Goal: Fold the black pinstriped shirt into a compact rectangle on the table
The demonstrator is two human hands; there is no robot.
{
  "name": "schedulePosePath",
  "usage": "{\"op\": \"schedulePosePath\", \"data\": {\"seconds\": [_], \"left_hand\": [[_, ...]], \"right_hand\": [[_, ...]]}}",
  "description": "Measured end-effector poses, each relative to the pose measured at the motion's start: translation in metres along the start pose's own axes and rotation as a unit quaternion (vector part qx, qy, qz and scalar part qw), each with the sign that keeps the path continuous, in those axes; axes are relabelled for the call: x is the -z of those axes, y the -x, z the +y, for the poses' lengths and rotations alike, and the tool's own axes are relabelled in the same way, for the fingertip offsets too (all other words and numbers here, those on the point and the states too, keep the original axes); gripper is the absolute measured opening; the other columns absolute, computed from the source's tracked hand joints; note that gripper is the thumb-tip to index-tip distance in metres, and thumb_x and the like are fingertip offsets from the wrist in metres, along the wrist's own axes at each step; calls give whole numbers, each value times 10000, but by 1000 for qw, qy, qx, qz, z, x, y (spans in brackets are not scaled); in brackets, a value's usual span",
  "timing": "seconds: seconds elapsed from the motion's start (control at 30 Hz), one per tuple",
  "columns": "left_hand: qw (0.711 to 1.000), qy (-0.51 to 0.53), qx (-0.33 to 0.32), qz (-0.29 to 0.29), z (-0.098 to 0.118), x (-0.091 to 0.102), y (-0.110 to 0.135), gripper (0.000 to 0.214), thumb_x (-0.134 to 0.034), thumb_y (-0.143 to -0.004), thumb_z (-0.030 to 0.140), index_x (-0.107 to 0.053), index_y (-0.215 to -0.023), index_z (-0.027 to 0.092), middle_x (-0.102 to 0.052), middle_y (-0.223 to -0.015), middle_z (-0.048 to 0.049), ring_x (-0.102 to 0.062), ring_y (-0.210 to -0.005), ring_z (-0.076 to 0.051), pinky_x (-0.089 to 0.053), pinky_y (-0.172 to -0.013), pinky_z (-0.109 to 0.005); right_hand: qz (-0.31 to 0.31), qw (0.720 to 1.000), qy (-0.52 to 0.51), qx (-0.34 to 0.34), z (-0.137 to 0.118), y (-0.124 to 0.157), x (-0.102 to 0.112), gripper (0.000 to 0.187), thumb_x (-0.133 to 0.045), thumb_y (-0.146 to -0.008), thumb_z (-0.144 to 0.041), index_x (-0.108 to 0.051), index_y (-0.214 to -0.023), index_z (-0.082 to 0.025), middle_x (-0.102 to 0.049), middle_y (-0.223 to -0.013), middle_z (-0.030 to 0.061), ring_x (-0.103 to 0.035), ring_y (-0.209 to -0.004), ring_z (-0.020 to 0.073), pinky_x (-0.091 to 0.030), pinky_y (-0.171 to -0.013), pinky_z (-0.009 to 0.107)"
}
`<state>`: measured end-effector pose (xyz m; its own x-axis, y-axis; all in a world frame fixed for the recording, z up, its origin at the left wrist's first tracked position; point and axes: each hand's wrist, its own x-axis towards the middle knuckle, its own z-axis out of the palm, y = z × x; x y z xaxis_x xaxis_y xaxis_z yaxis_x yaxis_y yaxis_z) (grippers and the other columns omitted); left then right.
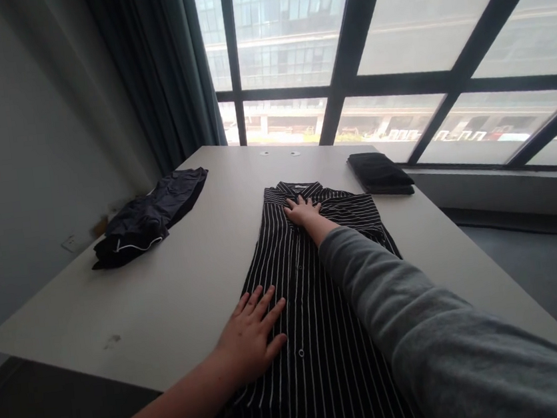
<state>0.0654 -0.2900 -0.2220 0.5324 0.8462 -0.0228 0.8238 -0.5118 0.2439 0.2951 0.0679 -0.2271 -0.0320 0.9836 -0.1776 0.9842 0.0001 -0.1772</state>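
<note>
A black shirt with thin white stripes (315,312) lies flat and lengthwise on the white table (176,281), collar at the far end. My left hand (252,333) rests flat on the shirt's near left part, fingers stretched out. My right hand (303,211), in a grey sleeve, lies flat near the collar with fingers spread. Neither hand holds anything.
A heap of dark clothes (151,213) lies at the table's far left. A folded black garment (380,174) sits at the far right by the window. A dark curtain (156,68) hangs at the back left. The table's right edge drops to the floor.
</note>
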Motion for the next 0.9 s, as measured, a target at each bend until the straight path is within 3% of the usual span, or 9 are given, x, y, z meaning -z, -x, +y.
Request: {"op": "schedulePosePath", "data": {"seconds": [0.1, 0.23, 0.47, 0.63, 0.77, 0.9], "left_hand": [[1000, -8, 3, -19, -27, 10, -15, 675, -473, -1072, 556, -314, -1684, 319, -177, -1775, -66, -144, -1650, -336, -206, -1312, -598], [1000, -23, 5, -2, -49, 13, -22, 667, -462, -1079, 560, -309, -1686, 329, -172, -1778, -61, -141, -1652, -321, -196, -1321, -566], [1000, -18, 7, -25, -34, 13, -4, 715, -508, -1064, 547, -269, -1699, 322, -90, -1787, -102, -97, -1655, -346, -135, -1320, -605], [996, 2, -63, -66, -31, 23, 16, 786, -571, -1035, 541, -215, -1708, 345, -81, -1793, -79, -94, -1654, -356, -123, -1316, -622], [987, 9, -133, -92, -34, 35, 41, 777, -611, -1023, 462, -245, -1699, 350, -200, -1778, -62, -198, -1639, -326, -167, -1320, -574], [987, 29, -145, -58, -25, 49, 48, 550, -598, -1033, 428, -507, -1557, 286, -497, -1641, -79, -441, -1513, -315, -327, -1247, -514]], "right_hand": [[0, 1000, -2, 1, -9, -19, 5, 742, -242, -1036, -733, -205, -1706, -417, -39, -1790, 84, -48, -1623, 465, -35, -1201, 796], [0, 1000, -1, 8, -20, -45, 9, 734, -238, -1039, -730, -205, -1705, -423, -32, -1791, 76, -41, -1624, 463, -36, -1202, 796], [14, 999, -6, 31, -35, -86, 5, 741, -256, -1043, -728, -225, -1706, -400, -50, -1786, 109, -37, -1613, 497, -13, -1181, 820], [12, 999, -10, 44, -38, -81, 11, 733, -207, -1055, -730, -207, -1709, -399, -4, -1790, 94, 13, -1617, 490, -11, -1189, 812], [72, 988, 6, 133, -9, -49, 23, 740, -146, -1061, -725, -155, -1720, -388, 21, -1794, 44, 54, -1637, 422, -25, -1234, 766], [95, 982, 45, 155, 71, -10, 30, 716, -197, -1076, -693, -241, -1710, -362, -93, -1788, 48, -14, -1649, 366, -72, -1271, 712]]}}
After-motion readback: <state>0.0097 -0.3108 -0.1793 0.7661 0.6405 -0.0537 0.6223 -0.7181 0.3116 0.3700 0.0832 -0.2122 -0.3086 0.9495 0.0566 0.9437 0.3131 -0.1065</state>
